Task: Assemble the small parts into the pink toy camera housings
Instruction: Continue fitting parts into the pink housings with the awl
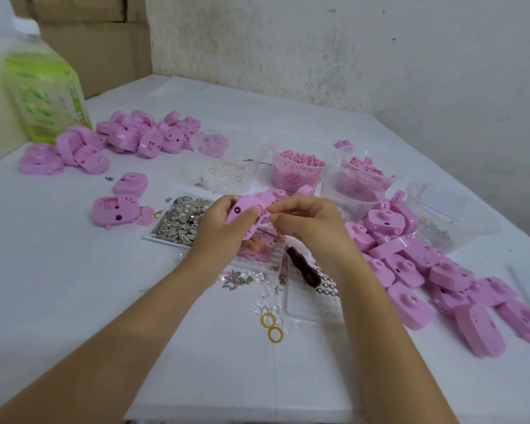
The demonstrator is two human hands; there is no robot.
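My left hand (227, 223) grips a pink toy camera housing (253, 206) above the middle of the table, tilted with one end pointing away. My right hand (306, 220) has its fingers curled at the housing's right end and pinches something small there; the part itself is hidden by the fingers. Under my hands lie a tray of small silver metal parts (181, 220) and a dark-handled screwdriver (303, 267).
Piles of pink housings lie at the back left (129, 139) and along the right (426, 270). Clear tubs hold pink bits (297, 169) and clear rings (230, 175). Loose screws, lenses and yellow rings (271, 327) are scattered near the front. A green-labelled jug (43, 93) stands far left.
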